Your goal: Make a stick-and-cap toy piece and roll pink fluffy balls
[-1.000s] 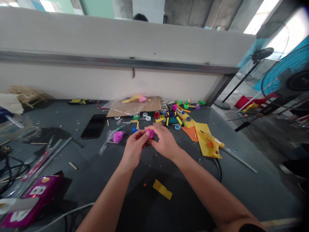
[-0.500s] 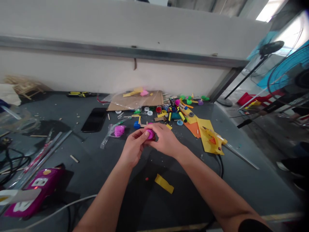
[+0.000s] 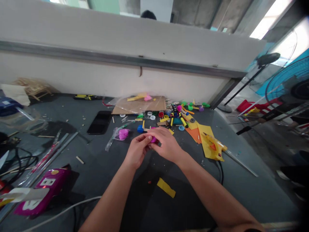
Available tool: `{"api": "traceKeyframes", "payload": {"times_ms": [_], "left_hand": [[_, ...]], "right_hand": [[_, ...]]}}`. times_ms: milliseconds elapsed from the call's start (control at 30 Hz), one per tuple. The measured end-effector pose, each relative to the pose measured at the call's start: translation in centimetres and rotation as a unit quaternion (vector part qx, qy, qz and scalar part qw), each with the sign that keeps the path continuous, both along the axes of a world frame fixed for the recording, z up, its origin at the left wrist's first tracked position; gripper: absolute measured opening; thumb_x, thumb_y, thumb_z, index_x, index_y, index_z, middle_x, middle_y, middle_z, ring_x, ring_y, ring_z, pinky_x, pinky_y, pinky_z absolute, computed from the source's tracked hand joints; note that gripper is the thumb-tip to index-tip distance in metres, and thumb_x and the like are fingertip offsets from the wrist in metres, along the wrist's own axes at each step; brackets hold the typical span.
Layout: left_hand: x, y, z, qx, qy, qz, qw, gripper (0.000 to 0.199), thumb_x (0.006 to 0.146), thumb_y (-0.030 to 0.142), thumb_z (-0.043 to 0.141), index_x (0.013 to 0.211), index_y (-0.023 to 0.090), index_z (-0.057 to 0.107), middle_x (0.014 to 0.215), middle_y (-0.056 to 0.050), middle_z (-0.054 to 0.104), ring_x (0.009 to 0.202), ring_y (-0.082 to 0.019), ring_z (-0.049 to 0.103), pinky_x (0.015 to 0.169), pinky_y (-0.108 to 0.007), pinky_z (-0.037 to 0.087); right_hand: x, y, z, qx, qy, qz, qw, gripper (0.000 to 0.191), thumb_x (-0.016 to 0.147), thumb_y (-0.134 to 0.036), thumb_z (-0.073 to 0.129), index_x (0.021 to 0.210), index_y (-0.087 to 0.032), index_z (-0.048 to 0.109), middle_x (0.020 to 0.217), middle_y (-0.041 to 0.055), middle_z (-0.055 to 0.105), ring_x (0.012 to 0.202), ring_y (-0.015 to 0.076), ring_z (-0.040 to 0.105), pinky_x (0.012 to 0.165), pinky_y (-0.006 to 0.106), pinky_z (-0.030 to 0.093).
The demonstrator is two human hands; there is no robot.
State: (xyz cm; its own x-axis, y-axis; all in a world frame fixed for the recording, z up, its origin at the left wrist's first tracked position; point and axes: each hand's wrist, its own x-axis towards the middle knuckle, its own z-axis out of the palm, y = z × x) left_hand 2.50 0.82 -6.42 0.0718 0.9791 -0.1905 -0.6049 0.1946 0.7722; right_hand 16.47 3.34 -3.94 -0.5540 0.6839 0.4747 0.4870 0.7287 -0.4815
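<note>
Between my two hands is a small piece of purple clay (image 3: 154, 139), largely covered by fingers. My left hand (image 3: 138, 149) pinches it from the left, thumb on top. My right hand (image 3: 168, 145) closes on it from the right, its fingers curled over the far side. To the left lies a bag with a lump of pink clay (image 3: 123, 134). Just beyond my hands sits a blue piece (image 3: 140, 129) with small sticks. Nearer to me on the dark table (image 3: 116, 193) are a yellow paper strip (image 3: 166, 187) and a tiny red bit (image 3: 149, 182).
A black phone (image 3: 99, 122) lies at the left, a purple power strip (image 3: 43, 190) nearer. Bottle caps, sticks and cardboard (image 3: 154, 104) crowd the back. At the right, a yellow glue gun (image 3: 214, 148) rests on yellow paper (image 3: 205, 132). A fan (image 3: 289, 83) stands beyond the table.
The camera view has tilted slightly up and left, so the scene sits lower and further right. Both hands stay together on the purple clay, which is now more covered by fingers.
</note>
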Motion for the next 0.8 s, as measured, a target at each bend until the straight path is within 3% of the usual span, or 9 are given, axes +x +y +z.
{"api": "traceKeyframes", "payload": {"times_ms": [200, 367, 467, 600, 700, 800], "left_hand": [[0.7, -0.9, 1.8, -0.076, -0.112, 0.005, 0.991, 0.025, 0.08, 0.032, 0.059, 0.095, 0.013, 0.066, 0.086, -0.008, 0.069, 0.075, -0.013, 0.065, 0.072, -0.024, 0.053], [0.6, -0.9, 2.9, -0.176, -0.169, -0.012, 0.97, 0.027, 0.084, 0.036, 0.051, 0.076, 0.013, 0.064, 0.06, -0.003, 0.063, 0.049, -0.01, 0.058, 0.046, -0.019, 0.048], [0.1, -0.5, 3.1, -0.174, -0.172, 0.008, 0.969, 0.022, 0.084, 0.031, 0.051, 0.08, 0.014, 0.064, 0.065, -0.003, 0.065, 0.053, -0.011, 0.06, 0.052, -0.021, 0.051], [-0.2, -0.7, 3.3, -0.155, -0.178, 0.015, 0.972, 0.019, 0.085, 0.024, 0.049, 0.087, 0.014, 0.065, 0.07, -0.004, 0.067, 0.058, -0.011, 0.062, 0.058, -0.02, 0.051], [-0.2, -1.4, 3.7, -0.115, -0.156, 0.0, 0.981, 0.022, 0.082, 0.024, 0.051, 0.098, 0.017, 0.065, 0.086, -0.006, 0.069, 0.08, -0.016, 0.065, 0.07, -0.024, 0.051], [-0.2, -2.1, 4.0, -0.065, -0.087, 0.028, 0.994, 0.03, 0.082, 0.031, 0.051, 0.109, 0.023, 0.062, 0.107, -0.006, 0.067, 0.106, -0.022, 0.059, 0.083, -0.031, 0.048]], "right_hand": [[0.5, -1.0, 1.4, -0.023, 0.046, -0.099, 0.994, 0.027, 0.084, -0.03, 0.056, 0.11, -0.023, 0.056, 0.108, 0.0065, 0.064, 0.103, 0.0206, 0.057, 0.097, 0.041, 0.038], [-1.3, -2.7, 0.6, -0.016, -0.047, -0.061, 0.997, 0.036, 0.081, -0.036, 0.061, 0.114, -0.025, 0.053, 0.114, 0.0074, 0.063, 0.12, 0.0247, 0.048, 0.108, 0.056, 0.012], [-1.7, -2.5, 0.9, -0.025, -0.073, -0.022, 0.997, 0.046, 0.084, -0.042, 0.054, 0.126, -0.025, 0.045, 0.124, 0.0087, 0.057, 0.127, 0.026, 0.04, 0.108, 0.058, 0.012], [-2.3, -1.6, 2.6, 0.004, -0.066, -0.022, 0.998, 0.063, 0.088, -0.049, 0.043, 0.14, -0.019, 0.025, 0.142, 0.0105, 0.038, 0.135, 0.025, 0.025, 0.111, 0.052, 0.009], [-3.7, -1.7, 3.4, 0.042, -0.099, 0.002, 0.994, 0.071, 0.087, -0.052, 0.042, 0.143, -0.014, 0.018, 0.148, 0.0122, 0.026, 0.139, 0.026, 0.014, 0.113, 0.051, 0.004], [-5.2, -2.3, 3.2, 0.052, -0.127, 0.037, 0.99, 0.079, 0.084, -0.056, 0.044, 0.143, -0.012, 0.016, 0.149, 0.0139, 0.021, 0.139, 0.0279, 0.012, 0.113, 0.05, 0.006]]}}
